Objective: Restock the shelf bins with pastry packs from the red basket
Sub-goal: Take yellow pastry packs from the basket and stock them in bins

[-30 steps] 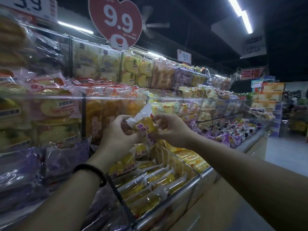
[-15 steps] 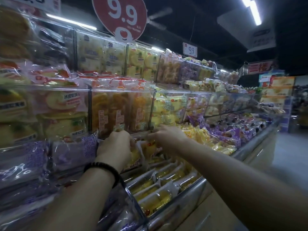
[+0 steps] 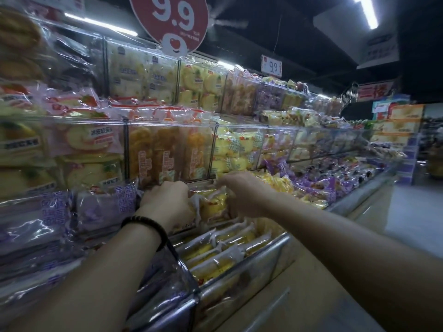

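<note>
Both my hands reach into a clear-walled shelf bin [image 3: 263,257] on the lowest tier. My left hand [image 3: 167,202], with a black band on its wrist, and my right hand [image 3: 242,195] hold a yellow pastry pack [image 3: 213,204] between them at the back of the bin, fingers curled on its wrapper. Below it lie several more yellow packs [image 3: 215,250] in rows. The red basket is out of view.
Clear bins of orange packs [image 3: 165,154], pale yellow packs [image 3: 235,152] and purple packs [image 3: 100,207] line the tiers above and beside. A red 9.9 price sign [image 3: 172,22] hangs overhead. The aisle floor [image 3: 412,212] runs along the right.
The pack was held up in front of the middle tier; both hands have since lowered it into the back of the bottom bin and pushed it a little further in.
</note>
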The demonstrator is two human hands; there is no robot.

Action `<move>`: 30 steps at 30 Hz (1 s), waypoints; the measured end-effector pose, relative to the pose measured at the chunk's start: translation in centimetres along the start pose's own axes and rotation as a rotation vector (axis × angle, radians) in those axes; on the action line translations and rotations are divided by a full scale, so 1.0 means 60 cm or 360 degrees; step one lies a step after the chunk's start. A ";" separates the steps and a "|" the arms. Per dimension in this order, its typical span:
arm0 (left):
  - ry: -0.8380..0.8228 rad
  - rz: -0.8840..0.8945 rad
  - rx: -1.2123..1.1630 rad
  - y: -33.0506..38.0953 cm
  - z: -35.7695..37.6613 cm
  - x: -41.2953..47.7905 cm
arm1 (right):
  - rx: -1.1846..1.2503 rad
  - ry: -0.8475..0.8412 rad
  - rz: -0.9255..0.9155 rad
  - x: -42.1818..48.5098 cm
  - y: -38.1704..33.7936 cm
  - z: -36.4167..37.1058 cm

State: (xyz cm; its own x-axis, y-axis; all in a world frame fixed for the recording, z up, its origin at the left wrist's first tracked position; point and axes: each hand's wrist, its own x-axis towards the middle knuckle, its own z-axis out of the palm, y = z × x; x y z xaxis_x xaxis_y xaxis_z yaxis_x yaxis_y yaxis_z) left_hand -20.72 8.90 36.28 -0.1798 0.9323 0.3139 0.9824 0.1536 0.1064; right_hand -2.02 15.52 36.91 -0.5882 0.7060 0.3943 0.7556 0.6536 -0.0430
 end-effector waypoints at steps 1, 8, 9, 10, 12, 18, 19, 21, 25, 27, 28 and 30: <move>0.0051 0.0012 0.0034 0.006 -0.006 -0.003 | 0.0037 0.0063 -0.0034 -0.026 0.001 -0.018; 0.0116 0.0416 -0.0871 0.114 -0.070 -0.127 | 0.0559 0.0327 0.0075 -0.241 0.005 -0.086; 0.0033 0.0454 -0.0999 0.134 -0.062 -0.159 | 0.0634 0.0327 0.0102 -0.274 0.004 -0.085; -0.0093 0.0475 -0.1115 0.153 -0.045 -0.192 | 0.0695 0.0305 0.0130 -0.307 0.003 -0.080; -0.0370 0.0469 -0.1226 0.182 0.014 -0.254 | 0.0774 0.0190 0.0202 -0.373 0.007 -0.049; -0.1004 0.0430 -0.0808 0.227 0.240 -0.378 | 0.0850 -0.0398 0.0650 -0.539 0.056 0.131; -0.1069 0.0438 -0.0762 0.228 0.277 -0.388 | 0.0825 -0.0482 0.0724 -0.559 0.064 0.168; -0.1159 0.0450 -0.0690 0.228 0.346 -0.401 | 0.0806 -0.0637 0.0889 -0.596 0.077 0.243; -0.1357 0.0434 -0.0490 0.224 0.455 -0.405 | 0.0832 -0.0947 0.1280 -0.649 0.110 0.408; -0.1390 0.0478 -0.0277 0.222 0.490 -0.397 | 0.0817 -0.1101 0.1379 -0.665 0.121 0.480; -0.1393 0.0494 -0.0198 0.220 0.501 -0.393 | 0.0822 -0.1176 0.1408 -0.667 0.118 0.502; -0.1396 0.0492 -0.0157 0.218 0.515 -0.381 | 0.0799 -0.1339 0.1433 -0.671 0.123 0.556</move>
State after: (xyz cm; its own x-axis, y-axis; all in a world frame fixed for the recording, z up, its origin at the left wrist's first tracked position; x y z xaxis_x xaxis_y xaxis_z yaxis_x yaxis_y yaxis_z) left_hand -2.19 -0.30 1.36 0.2311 0.8473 -0.4783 0.9642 -0.1336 0.2291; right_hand 17.63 1.00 -9.92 -0.0773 0.7759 -0.6261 0.8920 -0.2267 -0.3911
